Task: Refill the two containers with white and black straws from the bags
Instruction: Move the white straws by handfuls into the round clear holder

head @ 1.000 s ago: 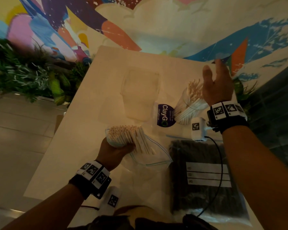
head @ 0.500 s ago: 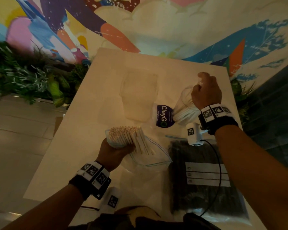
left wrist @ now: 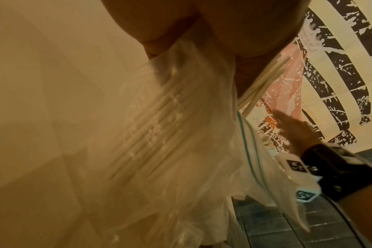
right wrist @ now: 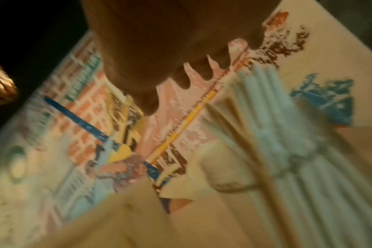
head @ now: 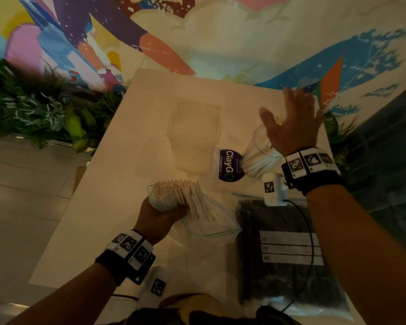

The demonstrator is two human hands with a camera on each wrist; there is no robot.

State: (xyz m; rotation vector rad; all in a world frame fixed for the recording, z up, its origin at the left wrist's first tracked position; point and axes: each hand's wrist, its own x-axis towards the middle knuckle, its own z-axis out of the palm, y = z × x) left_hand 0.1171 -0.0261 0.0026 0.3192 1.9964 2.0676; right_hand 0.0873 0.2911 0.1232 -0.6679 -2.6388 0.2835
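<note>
My left hand (head: 159,219) grips a bundle of white straws (head: 178,195) through the clear zip bag (head: 209,226), straw ends pointing up; the bag (left wrist: 181,134) fills the left wrist view. A clear container (head: 260,158) holding white straws stands tilted at the table's right. My right hand (head: 291,123) hovers over its mouth with fingers spread and straight, holding nothing. The right wrist view shows blurred white straws (right wrist: 276,125) below the fingers (right wrist: 181,80). A second clear container (head: 195,132) stands behind, apparently empty. A bag of black straws (head: 286,254) lies flat at the front right.
A clear container lid or cup with a purple "ClayGO" label (head: 229,165) lies between the containers. The white table (head: 103,207) ends at left above a tiled floor; plants (head: 33,113) and a painted wall lie beyond. A cable (head: 309,231) crosses the black bag.
My right hand closed over the straws in the right container half a second ago and has now opened and lifted above it. The left hand with its bundle has stayed put.
</note>
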